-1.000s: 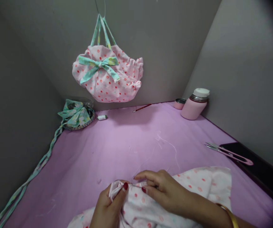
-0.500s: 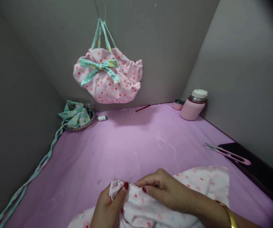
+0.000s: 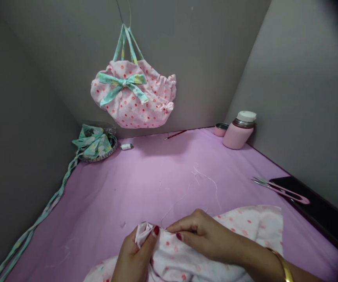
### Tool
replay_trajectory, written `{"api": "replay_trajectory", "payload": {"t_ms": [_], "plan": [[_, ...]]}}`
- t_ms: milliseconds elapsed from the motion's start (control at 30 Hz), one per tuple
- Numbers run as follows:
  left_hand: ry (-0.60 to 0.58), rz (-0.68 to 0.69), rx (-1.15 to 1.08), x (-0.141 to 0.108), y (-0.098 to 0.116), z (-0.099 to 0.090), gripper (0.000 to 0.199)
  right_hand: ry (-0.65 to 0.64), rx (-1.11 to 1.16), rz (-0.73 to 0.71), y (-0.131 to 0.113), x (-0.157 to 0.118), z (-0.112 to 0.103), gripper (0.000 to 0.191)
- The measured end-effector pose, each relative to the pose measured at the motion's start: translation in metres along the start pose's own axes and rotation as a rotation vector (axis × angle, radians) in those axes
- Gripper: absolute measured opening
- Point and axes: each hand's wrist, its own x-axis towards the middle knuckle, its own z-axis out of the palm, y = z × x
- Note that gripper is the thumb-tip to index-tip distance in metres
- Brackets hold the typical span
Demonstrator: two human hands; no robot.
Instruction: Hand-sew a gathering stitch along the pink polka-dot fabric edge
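Note:
A white fabric with pink and red dots [image 3: 171, 254] lies bunched at the bottom of the view and spreads to the right. My left hand [image 3: 136, 252] pinches its upper edge, thumb on top, with a folded bit standing up between thumb and fingers. Just to the right, my right hand [image 3: 200, 235] has thumb and index finger closed together at the same edge; whether a needle is between them is too small to tell. A thin pale thread [image 3: 178, 201] runs from the edge between the hands up over the purple cloth.
On the purple tablecloth [image 3: 145, 176] are pink thread snips [image 3: 286, 190] at right, a pink jar [image 3: 238, 133], a small pink tin [image 3: 220, 129], a red pencil [image 3: 175, 135], a thread spool [image 3: 126, 146] and a basket [image 3: 100, 157] with green fabric. A dotted pink garment [image 3: 133, 96] hangs at the back.
Both hands hold nearly the same place and grip. The thread near the fabric edge has shifted slightly.

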Motion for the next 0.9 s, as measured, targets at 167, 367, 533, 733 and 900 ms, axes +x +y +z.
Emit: {"api": "replay_trajectory", "payload": {"t_ms": [167, 367, 533, 733, 900], "plan": [[0.012, 0.063, 0.078, 0.000, 0.000, 0.000, 0.034, 0.028, -0.149, -0.021, 0.001, -0.001, 0.002, 0.030], [0.025, 0.075, 0.079, 0.000, -0.001, 0.001, 0.034, 0.104, -0.203, -0.024, 0.005, -0.001, 0.008, 0.028], [0.050, 0.034, 0.028, -0.002, 0.003, 0.004, 0.035, 0.123, -0.078, 0.036, 0.011, 0.002, 0.009, 0.023], [0.048, 0.055, 0.042, -0.003, 0.007, 0.005, 0.034, 0.107, 0.106, 0.065, 0.013, 0.002, 0.009, 0.021], [0.016, 0.062, 0.055, -0.002, 0.005, 0.003, 0.032, 0.089, 0.212, 0.058, 0.017, 0.002, 0.011, 0.023]]}}
